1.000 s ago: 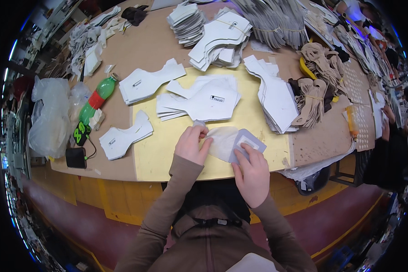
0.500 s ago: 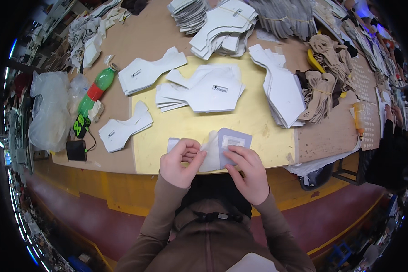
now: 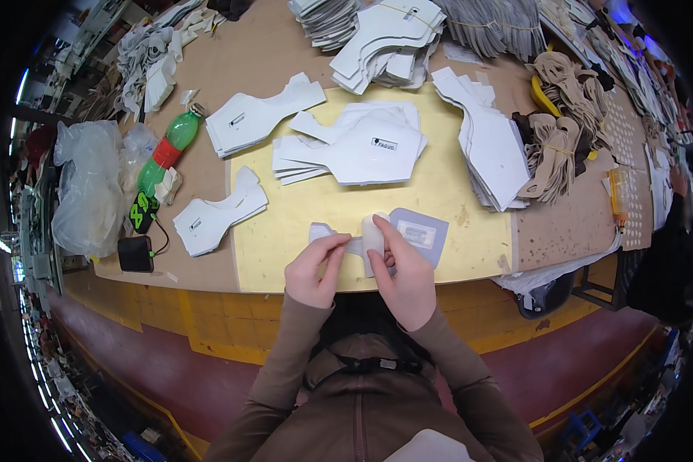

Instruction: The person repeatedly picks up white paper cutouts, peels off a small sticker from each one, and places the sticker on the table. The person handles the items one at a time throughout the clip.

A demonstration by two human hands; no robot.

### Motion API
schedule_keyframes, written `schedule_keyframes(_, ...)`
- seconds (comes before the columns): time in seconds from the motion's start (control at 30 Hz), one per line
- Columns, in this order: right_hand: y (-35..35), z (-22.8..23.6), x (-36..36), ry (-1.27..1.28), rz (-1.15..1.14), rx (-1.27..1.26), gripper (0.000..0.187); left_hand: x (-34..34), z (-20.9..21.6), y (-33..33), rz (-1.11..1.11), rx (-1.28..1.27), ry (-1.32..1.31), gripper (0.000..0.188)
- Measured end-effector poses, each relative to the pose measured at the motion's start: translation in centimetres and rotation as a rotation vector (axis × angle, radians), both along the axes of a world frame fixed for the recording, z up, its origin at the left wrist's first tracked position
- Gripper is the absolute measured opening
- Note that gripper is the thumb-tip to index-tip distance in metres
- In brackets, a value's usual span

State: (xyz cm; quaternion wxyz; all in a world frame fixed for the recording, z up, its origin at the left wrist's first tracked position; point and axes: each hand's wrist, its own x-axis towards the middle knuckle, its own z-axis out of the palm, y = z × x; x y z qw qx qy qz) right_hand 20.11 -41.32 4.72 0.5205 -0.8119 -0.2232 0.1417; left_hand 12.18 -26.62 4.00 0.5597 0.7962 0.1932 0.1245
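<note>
Head cam, so I'm watching this from a long way off, and the big change is the right hand [image 3: 405,282]. Half a second ago it was resting on the grey piece [image 3: 433,249], by the pale patch [image 3: 417,234]. Now it's come over to the left and its thumb and forefinger are on the white piece [image 3: 373,243], forefinger near the top, thumb lower down, a gap between the tips. Can't tell from up here if they're really clamped on it or just pressing.

Left hand [image 3: 309,276] has its thumb and forefinger together, pinching the strip [image 3: 354,245] just left of the white piece. A grey tab [image 3: 320,229] pokes out past those fingers.

White piece looks a lot narrower than a second ago, when it was spread out. Folded or rolled up, I'd guess, but it's small and half covered, so don't quote me. I'd read it as both hands now working the white piece, with the grey piece left lying unheld at its right. It's all at the near edge of the yellow mat [image 3: 473,250], below the white stack [image 3: 373,158].
</note>
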Motion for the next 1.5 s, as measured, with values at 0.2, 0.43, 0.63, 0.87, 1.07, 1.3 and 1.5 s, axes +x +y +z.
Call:
schedule_keyframes(0.2,-4.4,2.2,3.8,0.101,-0.041,-0.027,0.042,0.7,-0.8,0.0,-0.016,0.239,-0.031,0.016)
schedule_keyframes(0.43,-7.5,0.4,4.3,0.262,-0.14,0.041,0.023,1.2,-0.2,-1.0,0.015,0.266,0.004,0.017)
schedule_keyframes(0.63,-7.2,0.9,4.0,0.152,-0.142,-0.017,0.015,2.8,0.9,-3.4,-0.136,0.329,-0.137,0.018)
schedule_keyframes(0.87,-7.1,0.8,3.9,0.043,-0.149,-0.026,0.021,4.9,-0.6,-5.5,-0.185,0.387,-0.196,0.025)
schedule_keyframes(1.07,-7.4,0.6,4.1,0.054,-0.145,-0.074,0.024,4.8,-1.2,-5.4,-0.221,0.439,-0.154,0.03)
schedule_keyframes(1.3,-7.4,0.2,4.3,-0.064,-0.137,-0.083,0.021,4.7,-1.2,-5.3,-0.279,0.508,-0.126,0.041)
schedule_keyframes(1.5,-6.6,1.1,2.9,-0.315,-0.249,-0.42,0.048,4.2,-1.6,-5.2,-0.381,0.723,0.011,0.054)
